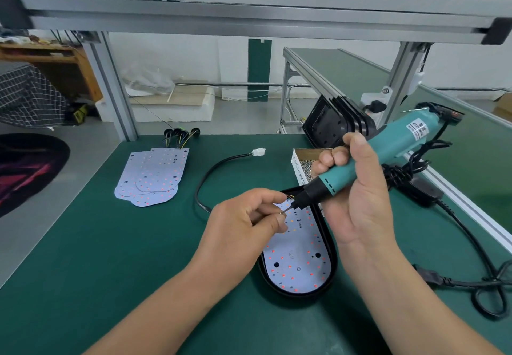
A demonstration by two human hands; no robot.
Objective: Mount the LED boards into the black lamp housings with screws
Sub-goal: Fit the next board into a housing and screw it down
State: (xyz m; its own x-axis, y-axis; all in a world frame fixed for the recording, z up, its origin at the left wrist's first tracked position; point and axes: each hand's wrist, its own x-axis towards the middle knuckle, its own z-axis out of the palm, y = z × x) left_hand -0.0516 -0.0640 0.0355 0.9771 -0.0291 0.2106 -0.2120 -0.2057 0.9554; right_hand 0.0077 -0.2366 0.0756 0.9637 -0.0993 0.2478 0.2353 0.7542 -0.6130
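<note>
LED board (297,254) seated in black lamp housing (331,266); right hand (357,188) wrapped tight around electric screwdriver (374,157), left hand (243,221) pinching something at its bit above the board, probably a screw—risk: it drops if bit slips.

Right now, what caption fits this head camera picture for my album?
Right hand aims teal electric screwdriver; left hand steadies its tip over LED board in black housing.
</note>
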